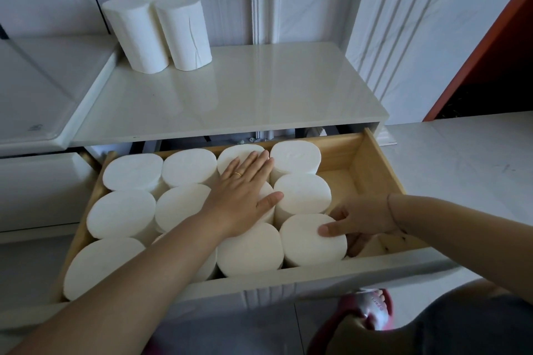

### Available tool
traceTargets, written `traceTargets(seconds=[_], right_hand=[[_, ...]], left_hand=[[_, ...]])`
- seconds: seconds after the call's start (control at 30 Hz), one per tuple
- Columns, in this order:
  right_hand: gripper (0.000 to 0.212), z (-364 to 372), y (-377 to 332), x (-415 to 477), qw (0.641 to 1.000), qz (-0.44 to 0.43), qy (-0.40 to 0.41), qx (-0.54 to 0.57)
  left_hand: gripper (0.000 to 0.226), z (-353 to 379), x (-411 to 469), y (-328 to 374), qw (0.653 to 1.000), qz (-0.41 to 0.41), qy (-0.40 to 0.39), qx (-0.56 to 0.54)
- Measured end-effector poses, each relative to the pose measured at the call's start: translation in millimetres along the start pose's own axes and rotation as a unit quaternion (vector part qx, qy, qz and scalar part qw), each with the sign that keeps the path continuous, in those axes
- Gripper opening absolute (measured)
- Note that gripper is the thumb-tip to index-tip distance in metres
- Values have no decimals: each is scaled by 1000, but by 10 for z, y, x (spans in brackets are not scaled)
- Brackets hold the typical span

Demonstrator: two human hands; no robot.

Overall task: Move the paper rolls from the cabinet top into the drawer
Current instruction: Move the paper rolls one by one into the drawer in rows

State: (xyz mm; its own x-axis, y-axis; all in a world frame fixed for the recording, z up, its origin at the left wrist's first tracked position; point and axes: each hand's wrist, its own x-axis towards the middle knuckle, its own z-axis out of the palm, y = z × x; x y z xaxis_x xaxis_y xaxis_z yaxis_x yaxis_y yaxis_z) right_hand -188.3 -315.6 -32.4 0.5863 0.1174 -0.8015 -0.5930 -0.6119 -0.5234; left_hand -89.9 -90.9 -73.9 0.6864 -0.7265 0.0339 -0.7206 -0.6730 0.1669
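Paper rolls (129, 213) stand on end, packed tight in the open wooden drawer (380, 164). The right hand (360, 219) grips the front-right roll (313, 239), thumb on its top and fingers curled down its side, likely seating it in its row. The left hand (242, 196) lies flat on the middle rolls, fingers straight, seemingly to steady them. Three more rolls (161, 34) stand at the back-left of the glossy white cabinet top (245, 95), against a pale panelled wall (403, 23).
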Motion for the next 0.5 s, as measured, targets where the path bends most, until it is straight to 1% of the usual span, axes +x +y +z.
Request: traceTargets(seconds=[0.03,0.07,0.1,0.13,0.17,0.2,0.23,0.3,0.33,0.4,0.43,0.5], right_hand=[[43,7,-17,-16,1000,6,4,-17],[40,21,-47,-41,998,10,12,-59],[38,19,-92,-74,990,7,33,-136],[38,-3,-169,-114,971,-6,70,-229],[41,-41,-282,-158,944,-26,119,-307],[44,-91,-420,-198,919,-54,170,-351],[45,-152,-568,-218,903,-86,217,-360],[39,-294,-886,-161,892,-161,294,-303],[34,-360,-1063,-88,887,-203,325,-257],[27,-463,-1425,135,866,-275,373,-187],[29,-509,-1601,278,856,-300,388,-164],[48,-610,-1945,584,842,-332,405,-131]], left_hand=[[78,-8,0,6,1000,0,0,-1],[78,-16,-3,9,1000,0,-1,-2],[78,-30,-4,6,1000,-1,1,-4],[78,-50,-6,-12,1000,-4,7,-5],[77,-81,-6,-48,1000,-10,17,-7],[77,-123,-8,-105,999,-18,28,-7],[76,-174,-9,-181,999,-28,39,-6],[77,-295,-4,-387,997,-57,52,-6],[78,-358,-3,-508,996,-73,53,-5],[79,-468,2,-774,994,-97,52,7],[80,-512,9,-908,993,-105,53,13],[84,-572,41,-1154,991,-122,52,15]])
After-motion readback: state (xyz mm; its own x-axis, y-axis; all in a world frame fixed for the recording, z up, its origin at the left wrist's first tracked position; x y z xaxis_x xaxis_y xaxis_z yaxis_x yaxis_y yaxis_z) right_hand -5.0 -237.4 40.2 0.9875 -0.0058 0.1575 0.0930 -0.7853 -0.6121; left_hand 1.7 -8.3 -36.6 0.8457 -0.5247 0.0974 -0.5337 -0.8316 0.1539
